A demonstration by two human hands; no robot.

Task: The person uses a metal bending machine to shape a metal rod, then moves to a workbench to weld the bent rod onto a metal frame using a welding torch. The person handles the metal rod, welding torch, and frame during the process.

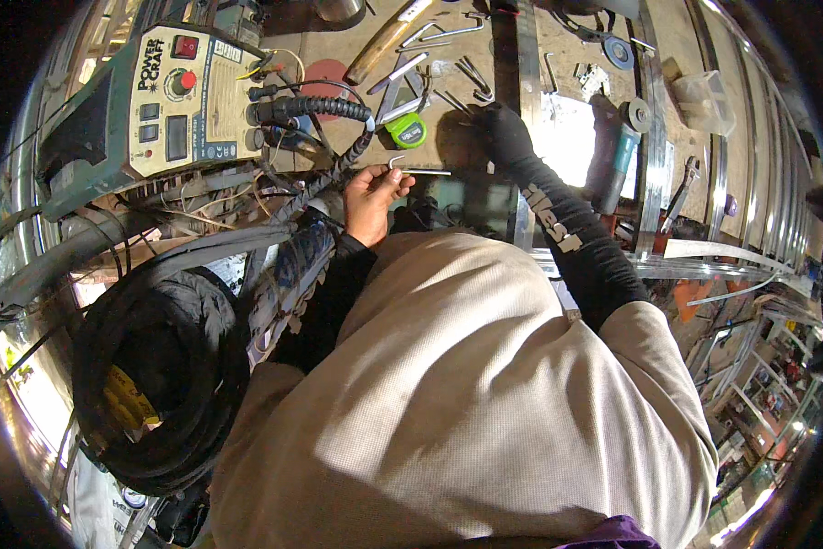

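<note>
My left hand [372,203] is closed, with thumb and fingers pinching a thin bent metal rod [430,172]. The rod has a small hooked end by the thumb, and its straight part points right. My right hand [503,134], dark and in shadow, reaches onto the wooden bench top. Its fingers cannot be made out. Right at its fingertips are the ends of thin metal rods [451,101]; whether it grips them is not clear. Just beyond lie J-shaped bent rods [475,80]. A green tape measure [407,132] sits between the two hands, next to a metal square [391,96].
A welding machine [178,101] with thick black cables stands at the left. A wooden-handled tool [388,41] lies at the far side. To the right are an angle grinder [626,151], a clear plastic container [704,103] and long metal bars [654,174]. Coiled black cable [160,366] hangs at lower left.
</note>
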